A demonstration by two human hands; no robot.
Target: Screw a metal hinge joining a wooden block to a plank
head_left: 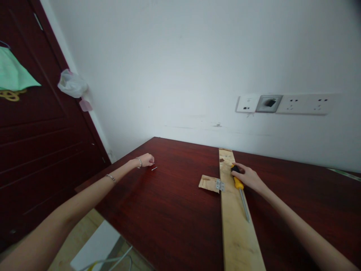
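My left hand [147,160] is closed at the far left of the tabletop, its fingertips pressed together low over the wood; whatever they pinch is too small to make out. Just beside them lies a thin metal screw [154,168]. My right hand [247,177] grips a yellow-and-black screwdriver [239,184] by its handle, the shaft pointing back toward me above a long wooden board [235,229]. A metal hinge [220,184] joins the board's left edge to a short wooden piece [209,183].
The dark red table [180,210] meets a white wall with a row of sockets [301,104]. A dark red door [36,124] stands at the left, with a plastic bag [72,83] hanging near its frame. Below the table's front-left edge are a white panel [97,244] and cables [120,260].
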